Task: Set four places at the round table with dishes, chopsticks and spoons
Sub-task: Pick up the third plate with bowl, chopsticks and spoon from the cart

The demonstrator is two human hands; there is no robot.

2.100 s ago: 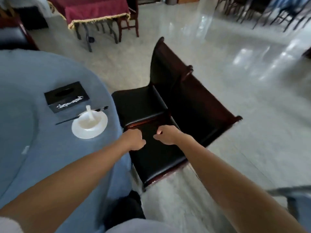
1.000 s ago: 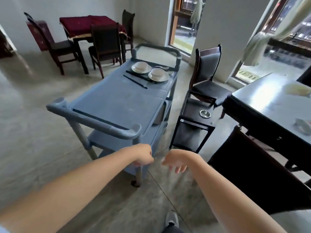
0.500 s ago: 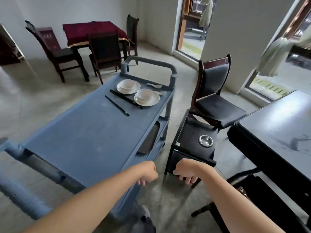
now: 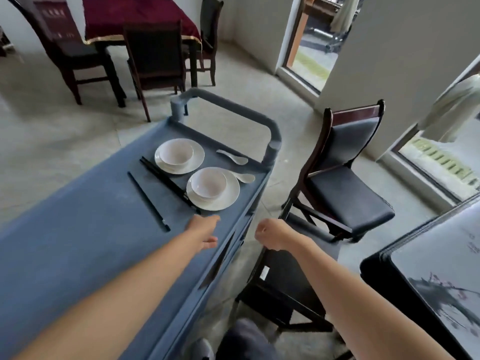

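Observation:
A blue service cart (image 4: 85, 242) carries two white place sets at its far end. The far plate (image 4: 197, 157) holds a bowl (image 4: 176, 153). The near plate (image 4: 228, 194) holds another bowl (image 4: 208, 183). Black chopsticks (image 4: 168, 183) lie left of the plates, and one more black stick (image 4: 148, 201) lies apart. Two white spoons (image 4: 233, 157) (image 4: 245, 178) rest to the right of the dishes. My left hand (image 4: 204, 231) hovers over the cart just short of the near plate, fingers loosely apart, empty. My right hand (image 4: 272, 233) is a closed fist beside the cart's right edge, holding nothing.
A dark chair (image 4: 348, 183) with a black seat stands right of the cart, with a low black stand (image 4: 280, 287) below my right arm. A dark glossy table (image 4: 436, 281) fills the lower right. A red-clothed table (image 4: 140, 19) with several chairs stands at the back.
I turned from the round table to the cart and came closer. My left hand has reached out over the cart top toward the near plate. My right hand stays closed.

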